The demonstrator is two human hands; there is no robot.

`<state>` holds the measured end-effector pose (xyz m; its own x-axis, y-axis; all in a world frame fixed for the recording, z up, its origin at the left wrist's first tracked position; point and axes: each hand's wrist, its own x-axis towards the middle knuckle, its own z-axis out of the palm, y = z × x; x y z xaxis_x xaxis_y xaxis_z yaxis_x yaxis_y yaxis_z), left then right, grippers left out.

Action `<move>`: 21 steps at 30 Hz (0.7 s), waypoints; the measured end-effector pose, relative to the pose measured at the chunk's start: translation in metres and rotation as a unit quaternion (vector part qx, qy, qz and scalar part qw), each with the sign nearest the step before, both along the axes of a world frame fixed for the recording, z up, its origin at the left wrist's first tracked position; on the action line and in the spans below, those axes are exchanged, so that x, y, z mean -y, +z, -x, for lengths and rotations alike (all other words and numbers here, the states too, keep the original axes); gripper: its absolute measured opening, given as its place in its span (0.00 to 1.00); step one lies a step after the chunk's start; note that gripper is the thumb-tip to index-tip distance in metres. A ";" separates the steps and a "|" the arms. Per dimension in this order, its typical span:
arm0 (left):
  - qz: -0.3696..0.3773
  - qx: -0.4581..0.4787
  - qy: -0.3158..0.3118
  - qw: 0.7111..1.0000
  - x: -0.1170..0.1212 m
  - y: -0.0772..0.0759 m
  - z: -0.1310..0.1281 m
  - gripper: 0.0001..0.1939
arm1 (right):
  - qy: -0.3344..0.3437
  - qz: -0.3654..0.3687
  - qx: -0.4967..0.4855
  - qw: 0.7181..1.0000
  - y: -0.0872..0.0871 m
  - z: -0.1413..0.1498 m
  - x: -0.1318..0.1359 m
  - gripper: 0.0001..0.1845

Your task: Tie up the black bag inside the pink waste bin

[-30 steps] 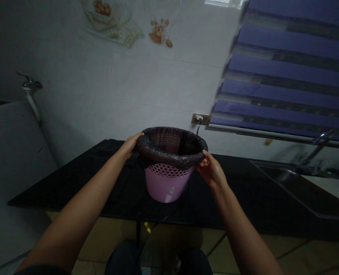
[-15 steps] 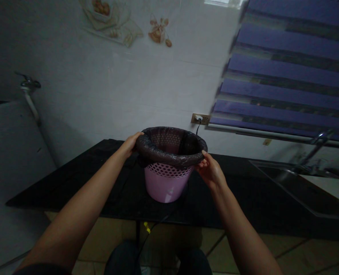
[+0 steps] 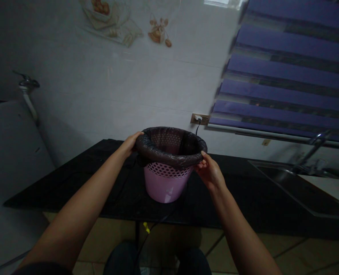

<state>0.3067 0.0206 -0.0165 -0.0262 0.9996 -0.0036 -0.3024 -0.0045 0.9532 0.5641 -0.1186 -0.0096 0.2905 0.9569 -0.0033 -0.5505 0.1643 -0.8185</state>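
A pink plastic waste basket with a perforated upper band stands upright on the black countertop. A dark plastic bag lines it, its top rolled in a thick band over the basket's rim. My left hand grips the left side of that band. My right hand pinches the band's right side between thumb and fingers, with the hand below the rim. The basket's back wall is hidden behind the bag.
The black countertop runs beneath the basket, with a steel sink and faucet to the right. A black cable hangs from the wall socket. A purple striped blind covers the right wall.
The view has drifted slightly, with the wall and sink sliding a little left. My hands remain on the rolled bag, and the basket shows no visible movement.
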 end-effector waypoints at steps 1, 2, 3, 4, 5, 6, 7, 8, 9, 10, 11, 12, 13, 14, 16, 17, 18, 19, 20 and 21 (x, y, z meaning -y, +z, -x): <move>0.001 0.003 0.000 1.000 0.000 0.000 0.000 0.12 | 0.001 0.000 0.000 1.000 0.000 0.000 0.000 0.18; 0.002 0.005 0.001 1.000 0.000 0.000 0.000 0.12 | 0.002 0.001 0.000 1.000 0.000 0.000 0.000 0.18; 0.003 0.007 0.002 1.000 -0.001 0.000 0.000 0.11 | 0.001 0.001 0.001 1.000 0.000 0.000 0.000 0.18; 0.003 0.007 0.002 1.000 -0.001 0.000 0.000 0.11 | 0.001 -0.001 0.001 1.000 -0.001 0.001 0.000 0.18; 0.003 0.007 0.001 1.000 -0.002 -0.001 0.000 0.12 | -0.001 -0.005 0.001 1.000 -0.001 0.001 0.000 0.18; 0.003 0.007 0.000 1.000 -0.002 -0.001 0.000 0.12 | -0.003 -0.007 0.001 1.000 -0.001 0.001 0.000 0.17; 0.003 0.007 -0.002 1.000 -0.003 -0.002 0.000 0.12 | -0.004 -0.010 0.002 1.000 -0.002 0.001 0.000 0.17; 0.002 0.008 -0.004 1.000 -0.004 -0.002 0.000 0.13 | -0.004 -0.012 0.004 1.000 -0.002 0.001 0.000 0.17; 0.000 0.009 -0.006 1.000 -0.004 -0.003 0.001 0.13 | -0.003 -0.012 0.006 1.000 -0.003 0.001 0.000 0.18; -0.002 0.011 -0.006 1.000 -0.005 -0.003 0.001 0.14 | -0.001 -0.011 0.009 1.000 -0.003 0.001 0.000 0.18; -0.004 0.013 -0.006 1.000 -0.006 -0.003 0.001 0.14 | 0.000 -0.010 0.011 1.000 -0.003 0.001 0.000 0.18; -0.004 0.015 -0.008 1.000 -0.006 -0.003 0.001 0.13 | 0.001 -0.010 0.013 1.000 -0.003 0.001 0.000 0.18; -0.004 0.015 -0.010 1.000 -0.006 -0.003 0.001 0.13 | 0.000 -0.011 0.015 1.000 -0.004 0.001 0.000 0.18; -0.003 0.016 -0.011 1.000 -0.006 -0.003 0.001 0.12 | 0.001 -0.012 0.017 1.000 -0.004 0.000 0.000 0.19; 0.002 0.013 -0.010 1.000 -0.007 -0.003 0.001 0.11 | 0.004 -0.017 0.021 1.000 -0.006 0.000 0.000 0.19; 0.005 0.010 -0.007 1.000 -0.007 -0.002 0.001 0.11 | 0.006 -0.020 0.023 1.000 -0.007 -0.001 -0.001 0.19; 0.007 0.007 -0.003 1.000 -0.008 -0.002 0.001 0.11 | 0.008 -0.022 0.026 0.999 -0.008 -0.002 -0.001 0.19; 0.008 0.004 0.000 1.000 -0.008 -0.002 0.001 0.11 | 0.008 -0.023 0.029 0.999 -0.009 -0.003 -0.001 0.19; 0.009 0.001 0.002 1.000 -0.009 -0.002 0.001 0.12 | 0.008 -0.024 0.035 0.999 -0.010 -0.003 -0.001 0.19; 0.008 0.000 0.003 1.000 -0.009 -0.003 0.001 0.12 | 0.008 -0.025 0.042 0.999 -0.011 -0.004 -0.001 0.19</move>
